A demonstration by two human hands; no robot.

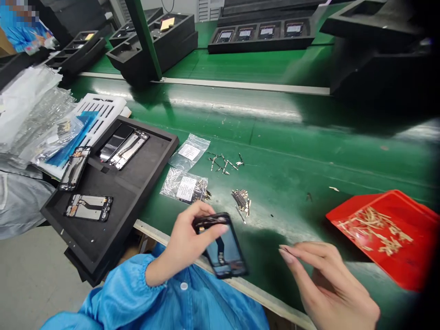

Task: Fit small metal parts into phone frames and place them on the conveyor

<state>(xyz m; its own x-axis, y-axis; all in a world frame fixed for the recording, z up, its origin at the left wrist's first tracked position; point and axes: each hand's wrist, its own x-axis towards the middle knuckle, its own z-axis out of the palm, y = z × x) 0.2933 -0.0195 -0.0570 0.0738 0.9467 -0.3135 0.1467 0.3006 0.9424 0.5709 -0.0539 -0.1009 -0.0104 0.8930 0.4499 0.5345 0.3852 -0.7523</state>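
Observation:
My left hand (192, 243) grips a phone frame (232, 250) by its upper end, thumb across its inner side, over the table's front edge. A dark flex cable runs down the frame's middle. To the right, my right hand (325, 279) is closed in a pinch, thumb against forefinger; whatever lies between the tips is too small to make out. Beyond the phone frame lies a pile of small slim parts (241, 201). Farther back are scattered small dark strips (225, 163). Two labelled plastic bags lie beside them, an upper bag (189, 152) and a fuller lower bag (184, 185).
At right, a red scoop tray (409, 220) holds many small pale pieces. A black foam tray (137, 183) with several phone frames sits at left, near stacked plastic bags (30, 110). Foam trays (261, 46) line the back. Another person's blue sleeve (17, 27) shows far left.

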